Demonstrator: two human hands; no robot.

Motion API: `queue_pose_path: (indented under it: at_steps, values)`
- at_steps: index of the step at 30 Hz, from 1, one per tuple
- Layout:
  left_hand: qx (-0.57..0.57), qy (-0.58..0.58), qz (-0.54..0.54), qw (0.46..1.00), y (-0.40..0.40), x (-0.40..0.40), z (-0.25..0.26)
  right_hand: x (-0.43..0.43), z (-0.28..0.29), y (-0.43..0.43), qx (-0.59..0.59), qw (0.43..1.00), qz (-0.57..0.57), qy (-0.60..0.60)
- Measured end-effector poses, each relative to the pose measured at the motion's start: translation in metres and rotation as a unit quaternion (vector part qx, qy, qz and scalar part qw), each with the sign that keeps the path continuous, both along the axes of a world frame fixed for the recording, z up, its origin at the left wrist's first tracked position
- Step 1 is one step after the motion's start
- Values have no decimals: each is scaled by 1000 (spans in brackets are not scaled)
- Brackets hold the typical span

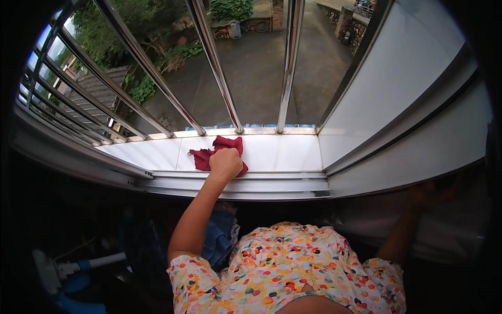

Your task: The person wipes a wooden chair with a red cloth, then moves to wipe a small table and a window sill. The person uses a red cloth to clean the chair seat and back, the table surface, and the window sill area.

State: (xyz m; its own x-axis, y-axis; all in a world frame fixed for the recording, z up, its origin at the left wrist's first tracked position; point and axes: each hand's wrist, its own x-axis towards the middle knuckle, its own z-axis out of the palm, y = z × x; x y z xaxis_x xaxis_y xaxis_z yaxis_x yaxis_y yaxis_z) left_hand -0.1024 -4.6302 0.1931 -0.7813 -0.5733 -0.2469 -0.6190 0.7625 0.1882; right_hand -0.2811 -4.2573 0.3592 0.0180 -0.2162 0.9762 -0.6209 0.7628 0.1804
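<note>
A dark red cloth [202, 159] lies bunched on the white tiled window sill [282, 153], with a ragged edge to the left. My left hand [226, 163] is closed in a fist over it, just past the aluminium window track [251, 183]. Part of the cloth is hidden under the fist. Deep in shadow at the right, my right hand [427, 194] is raised by the wall below the window frame. Its fingers are too dark to make out, and I see nothing plainly in them.
Upright stainless steel bars [288, 78] rise at the sill's outer edge, with a concrete yard [251, 70] below. A sliding window frame [78, 145] borders the left side. In the dark at lower left are a white pipe-like part [104, 260] and some blue denim-like fabric [217, 235].
</note>
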Motion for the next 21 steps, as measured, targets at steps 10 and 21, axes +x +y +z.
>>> queue_pose_path:
  at_steps: [10,21]
  values:
    - [-4,59,-103,993,34,-77,-13,-4,-13,8,-1,1000,6,-18]
    - [82,115,-93,986,-5,-101,21,-13,-49,49,-20,996,41,-77]
